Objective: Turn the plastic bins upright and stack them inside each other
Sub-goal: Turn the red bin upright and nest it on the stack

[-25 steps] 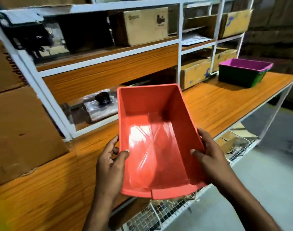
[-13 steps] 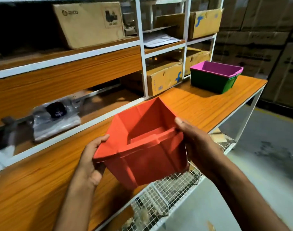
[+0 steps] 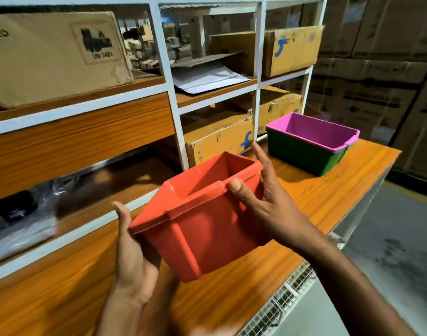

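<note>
Red bin (image 3: 202, 221) hangs upright above the orange bench (image 3: 312, 197), my left hand (image 3: 132, 253) cupping its lower corner, my right hand (image 3: 263, 202) clamped on the rim. To nest it well, I should carry it level over the pink bin (image 3: 312, 132), already seated inside the green bin (image 3: 302, 154), match the long sides, then lower it straight.

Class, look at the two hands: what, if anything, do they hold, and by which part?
Both hold the red bin: left hand under its near-left corner, right hand gripping its right rim.
</note>
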Demonstrator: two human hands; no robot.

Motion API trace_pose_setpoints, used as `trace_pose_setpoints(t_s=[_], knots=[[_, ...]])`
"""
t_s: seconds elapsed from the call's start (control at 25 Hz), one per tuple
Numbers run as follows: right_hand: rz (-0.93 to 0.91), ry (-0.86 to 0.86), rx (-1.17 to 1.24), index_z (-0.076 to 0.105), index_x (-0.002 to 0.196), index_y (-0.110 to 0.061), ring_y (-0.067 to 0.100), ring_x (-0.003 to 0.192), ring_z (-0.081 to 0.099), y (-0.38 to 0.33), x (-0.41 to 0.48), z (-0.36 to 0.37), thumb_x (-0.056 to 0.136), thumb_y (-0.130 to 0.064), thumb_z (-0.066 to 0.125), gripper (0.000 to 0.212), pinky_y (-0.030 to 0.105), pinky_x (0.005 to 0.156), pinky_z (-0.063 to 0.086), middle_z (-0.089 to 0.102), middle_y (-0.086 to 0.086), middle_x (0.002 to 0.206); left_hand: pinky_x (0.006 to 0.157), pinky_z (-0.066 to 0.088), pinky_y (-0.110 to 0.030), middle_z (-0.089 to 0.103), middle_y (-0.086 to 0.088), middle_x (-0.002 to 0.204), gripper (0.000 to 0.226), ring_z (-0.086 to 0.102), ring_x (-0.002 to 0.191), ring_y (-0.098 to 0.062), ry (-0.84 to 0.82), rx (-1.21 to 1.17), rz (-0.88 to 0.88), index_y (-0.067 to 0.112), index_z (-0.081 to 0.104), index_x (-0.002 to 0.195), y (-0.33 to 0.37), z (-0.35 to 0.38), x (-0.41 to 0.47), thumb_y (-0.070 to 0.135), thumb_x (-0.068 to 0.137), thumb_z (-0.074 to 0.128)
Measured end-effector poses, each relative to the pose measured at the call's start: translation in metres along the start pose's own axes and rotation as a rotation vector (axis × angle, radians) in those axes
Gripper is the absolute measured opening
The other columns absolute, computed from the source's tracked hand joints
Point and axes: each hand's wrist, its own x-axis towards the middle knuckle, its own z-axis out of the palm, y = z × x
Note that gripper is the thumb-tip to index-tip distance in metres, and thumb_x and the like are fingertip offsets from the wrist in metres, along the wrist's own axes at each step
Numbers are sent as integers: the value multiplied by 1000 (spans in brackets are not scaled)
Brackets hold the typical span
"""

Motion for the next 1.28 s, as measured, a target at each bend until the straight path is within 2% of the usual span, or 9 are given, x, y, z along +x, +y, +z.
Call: trace_pose_setpoints(t_s=[0.12, 0.24, 0.32, 0.44, 0.56, 0.76, 0.92, 1.04, 1.28], knots=[[0, -7, 77, 37, 153, -40, -9, 115, 64, 38, 48, -46, 84, -68, 61, 79, 15, 87, 53, 64, -33, 124, 100, 47, -40, 73, 0, 126, 94, 67, 119, -12, -45, 77, 113, 24, 67, 129, -16, 41, 8, 88, 70, 30], [104, 41, 195, 56, 141, -24, 0, 104, 70, 72, 99, -83, 74, -87, 59, 92, 24, 85, 53, 73, -19, 114, 110, 42, -37, 66, 5, 138, 107, 58, 132, -10, -6, 212, 188, 31, 64, 132, -43, 81, 24, 99, 51, 55], [212, -65, 311, 63, 134, -27, 5, 107, 71, 90, 122, -108, 85, -79, 54, 72, 33, 89, 51, 75, -12, 120, 99, 52, -32, 75, 7, 122, 76, 68, 116, -7, 113, 179, 204, 33, 75, 113, -61, 107, 31, 79, 53, 76], [354, -247, 354, 65, 131, -28, 8, 99, 71, 109, 141, -148, 93, -36, 67, 38, 29, 79, 51, 76, -6, 119, 92, 50, -40, 74, 0, 122, 58, 70, 107, -14, 148, 65, 208, 23, 69, 125, -76, 153, 25, 27, 68, 59], [230, -337, 234, 61, 134, -24, 2, 95, 70, 116, 156, -172, 89, 10, 55, 57, 18, 76, 55, 75, -10, 115, 82, 53, -37, 71, -10, 125, 58, 65, 104, -22, 260, 70, 140, 18, 67, 127, -97, 173, 39, 3, 74, 50], [-144, -364, -112, 36, 160, -27, -1, 145, 40, 108, 115, -201, 82, 0, 49, 83, 21, 122, 28, 47, -11, 158, 79, 54, -19, 70, -7, 112, 27, 61, 100, -22, 613, 288, 243, 20, 59, 116, -163, 207, 59, 0, 102, 48], [-378, -294, -440, 36, 159, -22, 20, 134, 38, 96, 77, -232, 87, -21, 54, 73, 26, 116, 29, 44, -1, 149, 93, 51, -43, 67, -9, 116, 8, 64, 104, -29, 780, 361, 296, 25, 54, 112, -215, 234, 42, 24, 106, 48], [-345, -232, -520, 37, 156, -24, 27, 119, 45, 106, 73, -275, 95, -23, 56, 65, 43, 103, 44, 44, 5, 126, 90, 48, -37, 66, -5, 108, 14, 63, 106, -33, 796, 427, 384, 17, 50, 116, -229, 273, 17, 14, 103, 54], [-121, -111, -254, 54, 146, -21, 11, 105, 48, 166, 137, -374, 98, -11, 61, 50, 27, 88, 36, 54, 3, 110, 80, 53, -21, 68, 10, 106, 40, 69, 93, -5, 571, 463, 597, 26, 57, 127, -173, 388, -18, 9, 92, 66]])
